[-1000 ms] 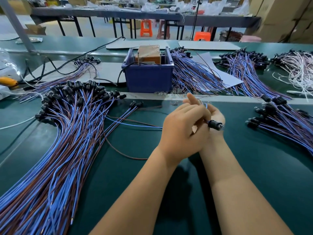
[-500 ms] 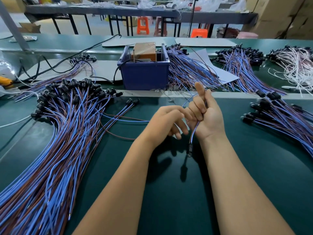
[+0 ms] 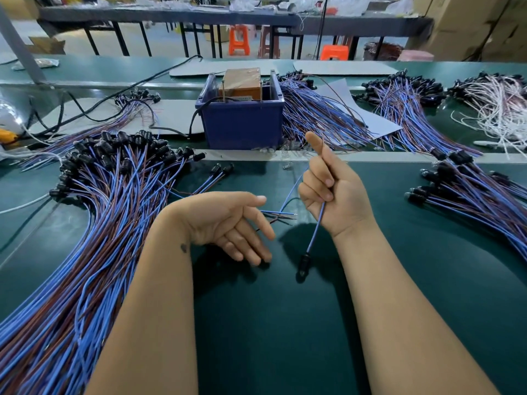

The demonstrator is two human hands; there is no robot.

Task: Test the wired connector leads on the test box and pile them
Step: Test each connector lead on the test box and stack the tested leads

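At the centre of the green bench [image 3: 271, 323], the lead [image 3: 315, 230] hangs from the right hand [image 3: 332, 192], whose curled fingers [image 3: 318, 182] grip its blue wire, its black connector [image 3: 304, 259] dangling toward six o'clock. The left hand [image 3: 228, 220], at nine o'clock of it, lies open with relaxed fingers, holding nothing. Farther off at twelve o'clock stands the test box [image 3: 242, 121]; heaped leads [image 3: 108, 195] spread at nine o'clock.

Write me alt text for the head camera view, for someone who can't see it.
The right hand grips a blue lead whose black connector dangles over a green table; the left hand is open beside it. Big piles of leads flank a blue bin.
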